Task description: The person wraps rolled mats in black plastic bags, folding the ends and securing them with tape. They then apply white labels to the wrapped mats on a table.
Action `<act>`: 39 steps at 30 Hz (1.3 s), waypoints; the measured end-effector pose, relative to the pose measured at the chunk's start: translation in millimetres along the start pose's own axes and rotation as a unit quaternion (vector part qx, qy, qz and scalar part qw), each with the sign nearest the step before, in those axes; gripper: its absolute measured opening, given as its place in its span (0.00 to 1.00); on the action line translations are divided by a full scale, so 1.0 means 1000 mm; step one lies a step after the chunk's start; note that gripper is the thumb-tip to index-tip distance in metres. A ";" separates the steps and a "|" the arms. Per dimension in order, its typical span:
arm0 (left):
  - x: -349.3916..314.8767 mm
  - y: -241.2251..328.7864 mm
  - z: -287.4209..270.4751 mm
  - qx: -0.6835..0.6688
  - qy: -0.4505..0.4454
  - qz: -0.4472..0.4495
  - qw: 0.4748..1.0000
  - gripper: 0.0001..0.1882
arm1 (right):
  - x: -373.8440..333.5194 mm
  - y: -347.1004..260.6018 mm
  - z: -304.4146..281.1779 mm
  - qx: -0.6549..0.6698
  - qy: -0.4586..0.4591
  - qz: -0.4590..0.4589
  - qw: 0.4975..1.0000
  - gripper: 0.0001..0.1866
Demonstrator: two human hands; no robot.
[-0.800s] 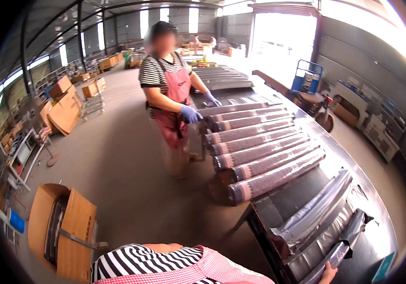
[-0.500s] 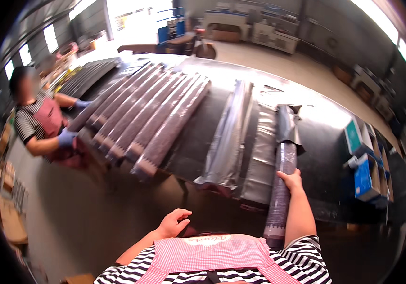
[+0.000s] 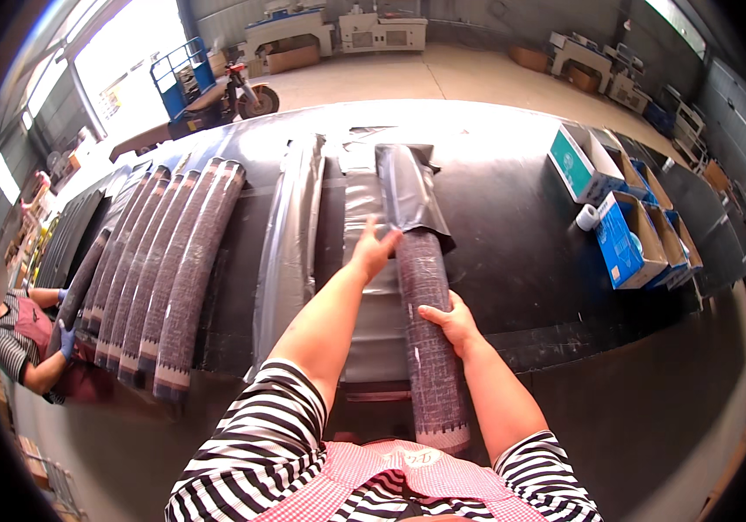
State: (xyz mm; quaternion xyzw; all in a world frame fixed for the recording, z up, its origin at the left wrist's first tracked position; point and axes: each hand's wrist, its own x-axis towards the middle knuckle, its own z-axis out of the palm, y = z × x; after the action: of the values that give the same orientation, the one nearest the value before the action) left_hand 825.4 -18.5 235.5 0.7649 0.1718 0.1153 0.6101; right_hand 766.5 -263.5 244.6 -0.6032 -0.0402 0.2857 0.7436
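Observation:
A rolled purple-grey rug (image 3: 430,296) in clear film lies lengthwise before me, its near end close to my apron. Its far part is inside a dark grey plastic bag (image 3: 409,187), whose mouth flares around the roll. My right hand (image 3: 453,324) grips the roll from its right side, below the bag's mouth. At the left edge of that mouth is my left hand (image 3: 375,250), fingers spread; whether it touches the plastic I cannot tell. Flat grey bags (image 3: 364,322) lie under and beside the roll. Further left rests a long grey plastic bundle (image 3: 290,226).
Several wrapped rug rolls (image 3: 199,261) lie side by side on the black table (image 3: 512,261). At far left, a gloved co-worker (image 3: 29,339) holds another roll. Open blue cardboard boxes (image 3: 621,239), a green-sided box (image 3: 577,165) and a white tape roll (image 3: 588,217) stand at right.
My left hand has risen from near my apron to the bag's mouth. My right hand still grips the roll. The view has turned right, and more of the roll now lies over the table.

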 end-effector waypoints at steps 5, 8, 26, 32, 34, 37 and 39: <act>0.064 0.026 -0.004 -0.293 0.041 -0.072 0.952 0.53 | 0.003 -0.006 0.019 -0.011 -0.061 -0.057 0.996 0.43; 0.052 0.075 -0.010 -0.310 -0.065 -0.090 0.944 0.50 | 0.006 -0.020 0.030 -0.014 -0.052 -0.073 0.996 0.50; -0.061 0.029 -0.028 -0.542 -0.226 -0.075 0.806 0.30 | 0.100 -0.051 0.002 -0.153 -0.160 -0.082 0.972 0.24; -0.077 -0.039 -0.023 -0.441 0.008 -0.073 0.895 0.08 | 0.077 -0.029 0.002 -0.265 -0.162 -0.031 0.950 0.18; -0.094 -0.066 -0.028 -0.361 0.035 -0.108 0.925 0.02 | 0.066 -0.016 0.002 -0.255 -0.179 -0.016 0.950 0.16; -0.146 -0.071 -0.033 -0.080 0.046 -0.092 0.991 0.04 | 0.030 0.004 -0.007 -0.344 -0.188 0.013 0.920 0.17; -0.188 -0.063 -0.032 0.043 0.028 -0.043 0.998 0.07 | 0.005 0.045 -0.026 -0.292 -0.200 0.012 0.935 0.19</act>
State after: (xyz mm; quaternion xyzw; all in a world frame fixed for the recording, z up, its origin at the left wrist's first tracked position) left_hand 633.8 -53.0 188.1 0.7784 0.2268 0.1026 0.5763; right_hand 764.6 -279.0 194.4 -0.7242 -0.2624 0.3854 0.5080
